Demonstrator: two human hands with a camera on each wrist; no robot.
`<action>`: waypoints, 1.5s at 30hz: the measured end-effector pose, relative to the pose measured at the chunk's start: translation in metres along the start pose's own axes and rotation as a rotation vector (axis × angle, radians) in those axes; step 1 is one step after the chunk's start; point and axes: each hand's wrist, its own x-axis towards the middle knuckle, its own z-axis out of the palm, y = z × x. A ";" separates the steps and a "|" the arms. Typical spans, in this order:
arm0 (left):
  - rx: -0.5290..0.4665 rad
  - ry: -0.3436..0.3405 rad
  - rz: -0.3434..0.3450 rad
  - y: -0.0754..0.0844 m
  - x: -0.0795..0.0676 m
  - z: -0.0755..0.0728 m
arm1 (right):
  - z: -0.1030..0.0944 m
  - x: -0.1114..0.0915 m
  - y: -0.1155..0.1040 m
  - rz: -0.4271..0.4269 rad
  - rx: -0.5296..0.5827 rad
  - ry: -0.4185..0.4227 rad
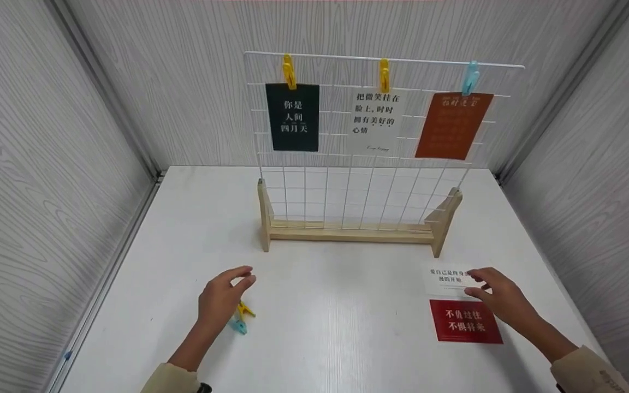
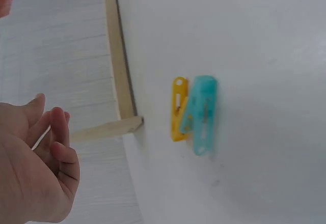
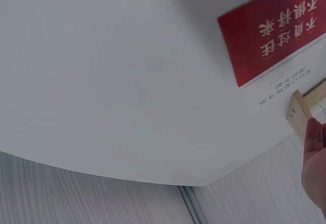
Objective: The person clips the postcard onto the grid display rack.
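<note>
My left hand (image 1: 221,297) hovers over the table's left side, fingers loosely bent and nothing between them. Below it lie a yellow clothespin (image 2: 178,109) and a light blue clothespin (image 2: 205,114), side by side and overlapping in the left wrist view. My right hand (image 1: 497,297) is above the right side, thumb and fingers apart and holding nothing. Under and beside it lie a white card (image 1: 445,281) with black lettering and a red card (image 1: 464,322) with white lettering. The right fingertips overlap the white card's right end in the head view.
A white wire grid (image 1: 342,185) stands in a wooden base (image 1: 347,234) at the back. Yellow clips (image 1: 289,71) hold a dark green card (image 1: 295,120) and a white card (image 1: 374,123); a blue clip (image 1: 471,79) holds an orange-brown card (image 1: 454,128). Grey wood-grain walls enclose the table.
</note>
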 end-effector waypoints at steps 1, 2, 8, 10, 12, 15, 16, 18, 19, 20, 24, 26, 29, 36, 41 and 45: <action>0.027 0.007 -0.010 -0.007 -0.001 0.000 | 0.000 -0.001 0.004 0.005 -0.008 -0.007; 0.053 0.012 -0.022 -0.013 -0.002 0.000 | 0.001 -0.003 0.008 0.011 -0.014 -0.016; 0.145 0.003 -0.100 -0.037 -0.009 0.000 | 0.002 -0.010 0.028 0.041 -0.022 -0.066; 0.168 -0.004 -0.120 -0.040 -0.011 0.000 | 0.002 -0.013 0.032 0.043 -0.025 -0.083; 0.193 -0.019 -0.142 -0.043 -0.012 0.000 | 0.003 -0.015 0.036 0.050 -0.029 -0.099; 0.221 -0.048 -0.172 -0.047 -0.014 0.003 | 0.004 -0.017 0.042 0.055 -0.039 -0.128; 0.229 -0.059 -0.180 -0.048 -0.014 0.004 | 0.005 -0.018 0.044 0.059 -0.047 -0.139; 0.240 -0.074 -0.190 -0.049 -0.014 0.006 | 0.007 -0.019 0.047 0.077 -0.062 -0.160; 0.242 -0.076 -0.192 -0.050 -0.015 0.007 | 0.008 -0.020 0.049 0.084 -0.069 -0.173; 0.246 -0.074 -0.192 -0.051 -0.015 0.009 | 0.008 -0.020 0.051 0.090 -0.078 -0.186; 0.255 -0.071 -0.192 -0.051 -0.016 0.013 | 0.011 -0.021 0.056 0.101 -0.107 -0.210; 0.261 -0.072 -0.193 -0.051 -0.015 0.016 | 0.013 -0.021 0.057 0.084 -0.128 -0.208; 0.268 -0.076 -0.185 -0.049 -0.015 0.019 | 0.015 -0.022 0.058 0.049 -0.173 -0.189; 0.292 -0.100 -0.186 -0.046 -0.014 0.027 | 0.019 -0.023 0.058 -0.004 -0.237 -0.159; 0.303 -0.098 -0.187 -0.042 -0.015 0.030 | 0.020 -0.022 0.058 0.011 -0.220 -0.164; 0.296 -0.095 -0.191 -0.038 -0.015 0.032 | 0.018 -0.021 0.058 0.044 -0.205 -0.191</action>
